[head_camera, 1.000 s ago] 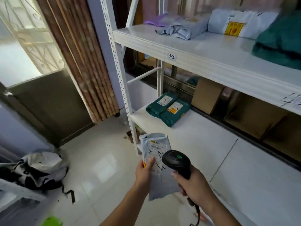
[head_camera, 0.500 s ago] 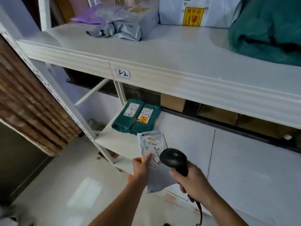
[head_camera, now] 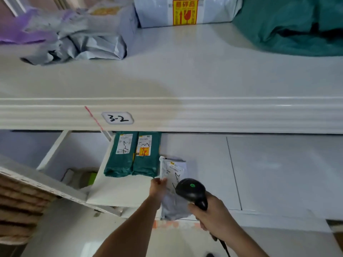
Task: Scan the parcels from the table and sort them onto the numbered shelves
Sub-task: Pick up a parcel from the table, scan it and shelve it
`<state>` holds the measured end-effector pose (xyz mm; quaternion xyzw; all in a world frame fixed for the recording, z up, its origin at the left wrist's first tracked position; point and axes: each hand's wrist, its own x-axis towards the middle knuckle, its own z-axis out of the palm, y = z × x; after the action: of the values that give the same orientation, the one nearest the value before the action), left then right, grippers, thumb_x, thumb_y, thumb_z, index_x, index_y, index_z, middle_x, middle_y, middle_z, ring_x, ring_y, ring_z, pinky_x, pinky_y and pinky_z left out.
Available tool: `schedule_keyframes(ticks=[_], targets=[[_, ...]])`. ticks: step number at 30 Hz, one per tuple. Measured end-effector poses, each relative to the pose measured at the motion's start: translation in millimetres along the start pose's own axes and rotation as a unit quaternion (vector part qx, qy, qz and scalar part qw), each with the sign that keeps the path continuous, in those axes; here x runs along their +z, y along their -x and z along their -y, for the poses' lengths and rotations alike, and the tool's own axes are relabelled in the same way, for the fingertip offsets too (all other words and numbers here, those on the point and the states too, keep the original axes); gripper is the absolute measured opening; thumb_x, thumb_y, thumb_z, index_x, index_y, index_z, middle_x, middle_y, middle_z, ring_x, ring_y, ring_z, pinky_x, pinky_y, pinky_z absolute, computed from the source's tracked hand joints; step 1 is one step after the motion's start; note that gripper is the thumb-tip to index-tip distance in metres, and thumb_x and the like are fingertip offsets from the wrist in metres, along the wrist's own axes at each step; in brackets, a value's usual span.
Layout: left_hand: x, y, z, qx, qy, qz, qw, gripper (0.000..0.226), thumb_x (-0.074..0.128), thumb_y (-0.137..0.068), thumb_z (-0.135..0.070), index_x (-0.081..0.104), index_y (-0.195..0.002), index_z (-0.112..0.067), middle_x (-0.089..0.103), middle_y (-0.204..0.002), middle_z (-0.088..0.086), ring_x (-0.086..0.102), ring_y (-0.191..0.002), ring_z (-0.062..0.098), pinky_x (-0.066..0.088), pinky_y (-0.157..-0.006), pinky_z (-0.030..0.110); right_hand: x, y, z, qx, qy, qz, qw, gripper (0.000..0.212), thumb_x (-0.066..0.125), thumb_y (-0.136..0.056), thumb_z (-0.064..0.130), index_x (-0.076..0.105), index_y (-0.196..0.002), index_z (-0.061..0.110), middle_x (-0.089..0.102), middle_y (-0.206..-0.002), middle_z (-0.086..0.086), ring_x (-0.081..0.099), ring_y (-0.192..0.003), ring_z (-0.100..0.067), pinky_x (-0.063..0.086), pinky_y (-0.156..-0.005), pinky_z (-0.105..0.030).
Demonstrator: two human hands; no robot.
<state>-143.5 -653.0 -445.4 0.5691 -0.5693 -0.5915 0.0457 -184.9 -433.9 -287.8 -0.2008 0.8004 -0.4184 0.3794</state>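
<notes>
My left hand (head_camera: 157, 189) pinches a grey-white parcel bag (head_camera: 171, 182) by its left edge, label side up, over the front of the lower shelf (head_camera: 204, 173). My right hand (head_camera: 209, 214) grips a black barcode scanner (head_camera: 191, 191) whose head, with a green light, hangs over the parcel's right side. Two green parcels (head_camera: 132, 154) lie side by side on the lower shelf just left of and behind the held parcel. The upper shelf (head_camera: 167, 112) carries a label reading 3-2 (head_camera: 117, 118).
On the upper shelf lie crumpled grey and purple bags (head_camera: 74, 38) at the left, a white parcel with a yellow-red sticker (head_camera: 185, 12) at the back, and a big green bundle (head_camera: 289, 26) at the right. The perforated shelf upright (head_camera: 46, 186) runs across at lower left.
The view has swung closer to the shelves, the upper shelf now filling the frame. The parcel and scanner have moved forward over the lower shelf, next to the green parcels.
</notes>
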Motion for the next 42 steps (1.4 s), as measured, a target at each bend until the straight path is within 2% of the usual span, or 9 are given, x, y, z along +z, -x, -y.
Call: schedule_keyframes(ticks=[4, 7, 11, 16, 18, 20, 25, 35, 42], targets=[[-8, 0, 8, 0.091, -0.211, -0.013, 0.973, 0.038, 0.064, -0.100, -0.022, 0.049, -0.134, -0.015, 0.061, -0.128, 0.007, 0.060, -0.111, 0.028, 0.052, -0.085, 0.032, 9, 5, -4, 0.022, -0.018, -0.029, 0.999, 0.008, 0.068, -0.088, 0.028, 0.062, -0.092, 0.027, 0.060, -0.063, 0.006, 0.055, -0.043, -0.011, 0.044, -0.046, -0.023], [-15, 14, 30, 0.331, -0.430, 0.013, 0.840, 0.050, 0.069, -0.092, -0.041, 0.054, -0.137, -0.025, 0.050, -0.143, -0.001, 0.047, -0.131, 0.021, 0.039, -0.106, 0.032, 13, 11, -1, 0.032, -0.025, -0.042, 0.998, 0.011, 0.067, -0.090, 0.026, 0.063, -0.099, 0.022, 0.061, -0.067, 0.004, 0.055, -0.043, -0.012, 0.038, -0.038, -0.019], [-18, 19, 59, 0.438, -0.579, 0.171, 0.666, 0.063, 0.072, -0.083, -0.044, 0.053, -0.143, -0.036, 0.041, -0.154, -0.003, 0.041, -0.139, 0.023, 0.035, -0.116, 0.040, 15, 13, 4, 0.040, -0.033, -0.061, 0.997, 0.007, 0.066, -0.090, 0.025, 0.059, -0.091, 0.026, 0.063, -0.070, 0.000, 0.054, -0.045, -0.013, 0.036, -0.035, -0.018], [-13, 4, 73, 0.470, -0.518, 0.140, 0.701, 0.081, 0.093, -0.050, 0.003, 0.073, -0.123, -0.027, 0.069, -0.128, -0.003, 0.072, -0.113, 0.023, 0.060, -0.091, 0.035, 13, 12, 7, 0.046, -0.044, -0.072, 0.995, 0.009, 0.066, -0.091, 0.025, 0.058, -0.089, 0.027, 0.062, -0.068, 0.000, 0.054, -0.046, -0.014, 0.035, -0.036, -0.017], [-8, 1, 59, 0.479, -0.506, 0.146, 0.702, 0.083, 0.083, -0.066, 0.011, 0.064, -0.139, -0.023, 0.061, -0.144, 0.002, 0.061, -0.133, 0.028, 0.052, -0.107, 0.040, 12, 13, 6, 0.046, -0.041, -0.074, 0.995, 0.009, 0.066, -0.091, 0.024, 0.058, -0.089, 0.026, 0.062, -0.068, 0.000, 0.054, -0.046, -0.013, 0.037, -0.038, -0.016], [-5, -4, 39, 0.452, -0.570, 0.137, 0.672, 0.089, 0.063, -0.086, 0.013, 0.034, -0.162, -0.023, 0.027, -0.171, 0.000, 0.024, -0.159, 0.025, 0.023, -0.129, 0.041, 11, 14, 3, 0.049, -0.031, -0.074, 0.996, 0.009, 0.066, -0.090, 0.026, 0.057, -0.089, 0.025, 0.062, -0.068, 0.000, 0.056, -0.047, -0.013, 0.038, -0.039, -0.018], [10, -38, -13, 0.344, -0.670, 0.134, 0.644, 0.098, 0.054, -0.094, 0.009, 0.001, -0.167, -0.027, -0.010, -0.175, -0.003, -0.010, -0.162, 0.028, 0.001, -0.131, 0.050, 11, 16, -8, 0.060, -0.018, -0.073, 0.995, 0.010, 0.066, -0.087, 0.026, 0.058, -0.090, 0.021, 0.062, -0.067, 0.000, 0.057, -0.045, -0.014, 0.044, -0.047, -0.023], [25, -65, -74, 0.268, -0.643, 0.130, 0.705, 0.071, 0.052, -0.096, -0.004, 0.021, -0.160, -0.009, 0.016, -0.171, 0.017, 0.004, -0.161, 0.034, 0.007, -0.130, 0.055, 11, 20, -25, 0.066, -0.045, -0.083, 0.993, 0.017, 0.067, -0.081, 0.031, 0.063, -0.098, 0.028, 0.063, -0.070, -0.002, 0.058, -0.045, -0.015, 0.051, -0.050, -0.026], [17, -1, -57, 0.341, -0.628, 0.144, 0.685, 0.073, 0.060, -0.098, -0.042, 0.028, -0.159, -0.018, 0.017, -0.171, 0.007, 0.014, -0.158, 0.031, 0.018, -0.128, 0.047, 4, 41, -10, 0.053, -0.038, -0.106, 0.992, 0.009, 0.064, -0.089, 0.028, 0.059, -0.095, 0.024, 0.063, -0.073, -0.001, 0.057, -0.050, -0.011, 0.039, -0.040, -0.018]])
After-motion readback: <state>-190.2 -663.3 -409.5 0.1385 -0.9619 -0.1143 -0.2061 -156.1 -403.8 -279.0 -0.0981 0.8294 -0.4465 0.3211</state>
